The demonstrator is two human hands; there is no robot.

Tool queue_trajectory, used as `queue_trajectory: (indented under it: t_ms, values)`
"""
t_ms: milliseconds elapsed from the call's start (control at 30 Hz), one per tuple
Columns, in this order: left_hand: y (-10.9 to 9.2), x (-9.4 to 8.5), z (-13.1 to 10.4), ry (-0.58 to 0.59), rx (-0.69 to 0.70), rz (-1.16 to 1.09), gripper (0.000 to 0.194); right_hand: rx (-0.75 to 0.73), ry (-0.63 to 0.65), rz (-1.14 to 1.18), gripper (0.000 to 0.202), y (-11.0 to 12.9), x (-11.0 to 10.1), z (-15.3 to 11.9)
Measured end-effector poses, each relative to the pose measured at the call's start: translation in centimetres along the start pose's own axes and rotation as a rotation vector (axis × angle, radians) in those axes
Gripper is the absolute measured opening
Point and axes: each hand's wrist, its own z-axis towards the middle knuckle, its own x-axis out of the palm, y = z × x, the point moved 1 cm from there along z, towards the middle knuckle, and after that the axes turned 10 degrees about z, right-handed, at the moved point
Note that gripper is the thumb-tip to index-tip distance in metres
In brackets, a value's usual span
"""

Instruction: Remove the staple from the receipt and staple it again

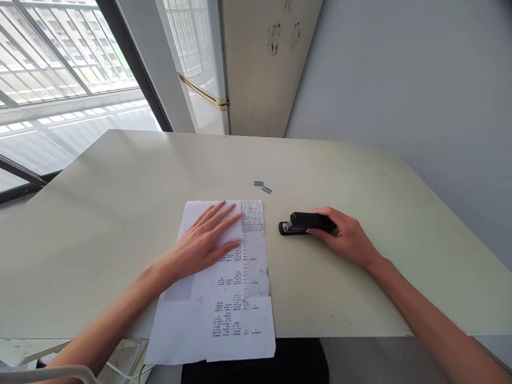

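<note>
A printed sheet of paper (248, 320) lies on the table, its lower end hanging past the front edge; whether it is one sheet or a stack I cannot tell. My left hand (210, 234) rests flat on its upper part, fingers spread. To the right of the paper is a black stapler (310, 220), pointing left, with its base on the tabletop. My right hand (346, 234) grips its rear end, thumb and fingers on either side. Two small strips of staples (262, 186) lie beyond the paper's top right corner.
The pale table (340, 176) reaches to a grey wall (420, 80) on the right. A fridge (256, 69) with a gold handle stands behind it. A window with railings is at the left. Cables (132, 373) and a light-coloured object show below the table's front left edge.
</note>
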Motion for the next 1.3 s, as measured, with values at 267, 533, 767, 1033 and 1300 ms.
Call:
queue_trajectory:
  t_ms: [267,533,767,1033,1300]
  values:
    - [3.3,0.3,0.0,0.044,-0.219,0.093,0.076,0.098,-0.161,0.143,0.046,-3.0,-1.5,1.1]
    - [5.2,0.0,1.7,0.061,-0.208,0.098,0.076,0.135,-0.187,0.193,0.044,-3.0,-1.4,0.9]
    - [7.4,-0.4,3.2,-0.038,-0.297,0.044,0.081,0.156,-0.188,0.212,0.041,-2.8,-1.5,0.9]
    - [9.4,-1.2,1.2,-0.193,-0.584,-0.177,0.072,0.172,-0.206,0.22,0.046,-3.3,-1.0,0.8]
    - [12.0,-1.3,-1.3,-0.113,-0.299,-0.05,0.074,0.196,-0.207,0.214,0.042,-3.4,-0.9,0.8]
